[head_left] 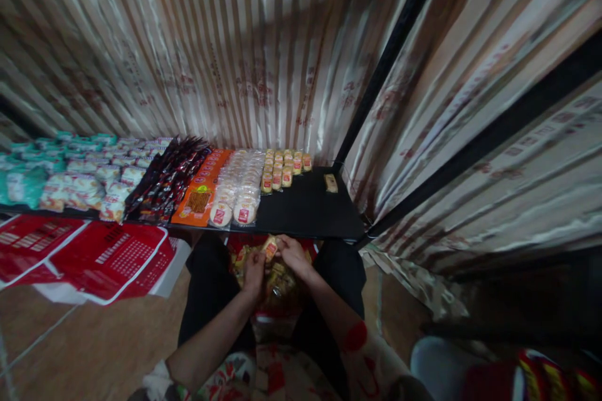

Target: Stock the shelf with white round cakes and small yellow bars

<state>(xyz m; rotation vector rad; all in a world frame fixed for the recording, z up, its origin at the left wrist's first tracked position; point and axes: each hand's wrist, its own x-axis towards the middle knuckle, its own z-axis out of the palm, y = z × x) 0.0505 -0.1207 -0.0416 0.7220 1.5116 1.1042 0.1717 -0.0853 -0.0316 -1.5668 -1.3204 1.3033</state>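
Observation:
Between my hands is a small yellow snack packet [271,247] with a red-and-white label. The fingers of my right hand [292,254] pinch it at its right edge. My left hand [254,270] is closed at its lower left side. Below both hands, between my knees, lies a red bag [277,313] filled with similar yellow packets [281,285]. In front of me, matching yellow packets [282,170] stand in short rows on a black shelf [303,216]. One lone packet [331,183] lies at the shelf's right end.
Left of the yellow packets are round biscuits in clear wrap [245,211], an orange snack bag [195,200], dark shiny packets [162,194], and white [78,190] and teal packets [23,182]. Black posts [385,69] rise at right before a striped curtain [263,62]. Red sheets [113,260] hang below.

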